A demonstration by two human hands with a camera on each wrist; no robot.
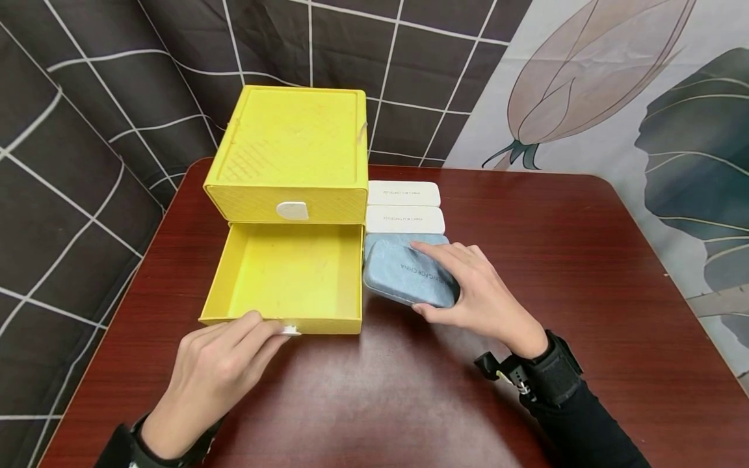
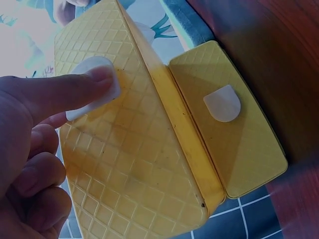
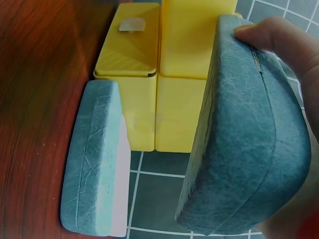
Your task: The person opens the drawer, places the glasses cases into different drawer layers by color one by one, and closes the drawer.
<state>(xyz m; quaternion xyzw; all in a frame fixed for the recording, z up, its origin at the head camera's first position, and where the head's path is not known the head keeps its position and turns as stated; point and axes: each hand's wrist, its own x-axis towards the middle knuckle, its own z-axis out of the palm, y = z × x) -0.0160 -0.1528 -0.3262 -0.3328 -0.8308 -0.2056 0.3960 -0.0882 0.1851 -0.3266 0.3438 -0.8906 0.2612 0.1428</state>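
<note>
A yellow two-drawer box [image 1: 292,140] stands on the table, its lower drawer [image 1: 292,273] pulled out with its bare floor showing. At the drawer's front, my left hand [image 1: 219,361] pinches the white pull tab [image 2: 94,89], thumb on top. To the right, my right hand [image 1: 471,289] grips a blue glasses case [image 1: 409,273] between thumb and fingers, tilted and raised off the table. A hinge shows on this case in the right wrist view. A second blue glasses case [image 3: 89,159] lies just behind and below it, beside the box, partly hidden in the head view.
Two white cases [image 1: 404,220] lie in a row behind the blue ones, against the box's right side. The upper drawer is shut, with its own white tab [image 1: 292,210]. Dark checked cloth [image 1: 345,52] hangs behind the reddish-brown table [image 1: 562,260].
</note>
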